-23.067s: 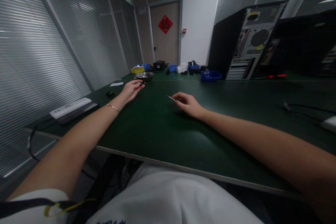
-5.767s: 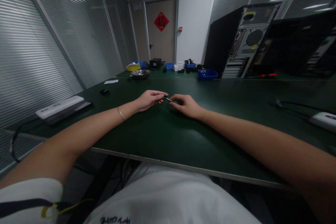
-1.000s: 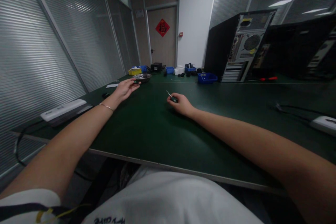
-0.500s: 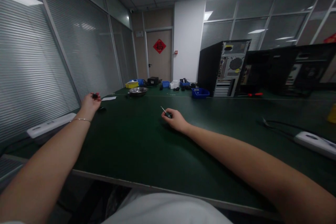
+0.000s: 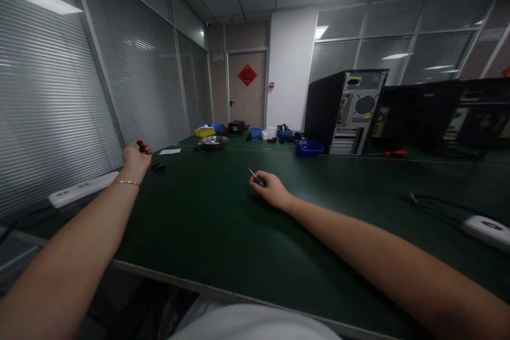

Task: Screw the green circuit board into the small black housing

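My right hand [image 5: 271,189] rests on the green tabletop [image 5: 223,223], fingers closed around the dark handle of a small screwdriver [image 5: 260,181]. Its thin metal shaft points up and away to the left. Over at the table's left side, my left hand [image 5: 136,158] is raised with its fingers closed on a small black part [image 5: 141,146], too small and dark to name. Close beside that hand, another small black piece [image 5: 158,168] lies on the table. A white sheet of paper [image 5: 170,151] lies a little beyond.
A metal bowl [image 5: 213,142] stands farther back, near a yellow tray [image 5: 204,132]. Right of centre are a blue bin [image 5: 308,147] and a computer tower [image 5: 334,111]. White power strips lie left [image 5: 82,189] and right [image 5: 488,229]. A red-handled tool [image 5: 395,153] lies behind.
The camera view has tilted up and shifted slightly left. My left hand stays raised with the black part, and my right hand still holds the screwdriver at about the same place.
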`<state>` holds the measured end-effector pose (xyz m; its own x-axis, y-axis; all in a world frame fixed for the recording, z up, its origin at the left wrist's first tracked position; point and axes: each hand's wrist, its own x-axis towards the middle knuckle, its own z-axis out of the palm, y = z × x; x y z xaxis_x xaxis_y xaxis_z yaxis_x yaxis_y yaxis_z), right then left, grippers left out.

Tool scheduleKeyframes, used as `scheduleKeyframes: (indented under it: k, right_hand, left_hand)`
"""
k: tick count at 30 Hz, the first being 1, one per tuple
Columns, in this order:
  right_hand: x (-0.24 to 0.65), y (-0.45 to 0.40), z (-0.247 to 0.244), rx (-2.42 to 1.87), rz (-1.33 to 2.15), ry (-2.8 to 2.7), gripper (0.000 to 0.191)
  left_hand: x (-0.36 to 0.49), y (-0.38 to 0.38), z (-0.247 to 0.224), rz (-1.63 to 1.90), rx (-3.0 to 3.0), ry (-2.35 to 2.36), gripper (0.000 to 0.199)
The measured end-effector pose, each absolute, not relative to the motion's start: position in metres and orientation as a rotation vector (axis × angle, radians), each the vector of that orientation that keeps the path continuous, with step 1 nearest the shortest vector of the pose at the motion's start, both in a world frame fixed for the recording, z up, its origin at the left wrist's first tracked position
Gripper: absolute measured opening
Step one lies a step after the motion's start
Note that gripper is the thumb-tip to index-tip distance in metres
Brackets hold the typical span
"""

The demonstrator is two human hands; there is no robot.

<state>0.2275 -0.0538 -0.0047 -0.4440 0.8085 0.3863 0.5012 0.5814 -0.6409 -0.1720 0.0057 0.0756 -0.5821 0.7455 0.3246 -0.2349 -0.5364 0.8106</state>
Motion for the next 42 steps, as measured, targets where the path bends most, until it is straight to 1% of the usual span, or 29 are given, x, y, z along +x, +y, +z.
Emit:
scheduleKeyframes:
  k: [3, 6, 13, 18, 21, 27, 32, 42]
  right_hand:
    - [0.228, -0.054, -0.005, -1.041, 0.616, -2.120, 0.028]
    - [0.229, -0.054, -0.005, -1.041, 0.651, -2.102, 0.027]
    - [0.240, -0.052, -0.002, -1.065, 0.663, -1.990, 0.029]
    - [0.242, -0.053, -0.002, -1.033, 0.677, -2.016, 0.029]
    - [0.240, -0.053, -0.003, -1.007, 0.682, -2.041, 0.029]
    - [0.238, -0.053, -0.003, -0.978, 0.674, -2.088, 0.028]
    - [0.238, -0.055, 0.000, -0.949, 0.646, -2.132, 0.028]
    - [0.236, -0.060, 0.002, -0.897, 0.516, -2.195, 0.029]
  left_hand:
    - [-0.167, 0.011, 0.072, 2.054, 0.755, 1.078, 0.033]
    - [-0.149, 0.017, 0.066, 1.914, 0.747, 1.095, 0.032]
    - [-0.073, 0.023, 0.039, 1.527, 1.011, 0.995, 0.027]
    - [-0.020, 0.000, 0.024, 1.289, 1.242, 0.889, 0.018]
    - [-0.003, -0.014, 0.021, 1.192, 1.317, 0.841, 0.019]
    - [0.004, -0.026, 0.013, 1.098, 1.407, 0.790, 0.023]
    - [0.005, -0.031, 0.016, 1.043, 1.517, 0.791, 0.039]
    - [0.002, -0.031, 0.013, 0.996, 1.714, 0.865, 0.036]
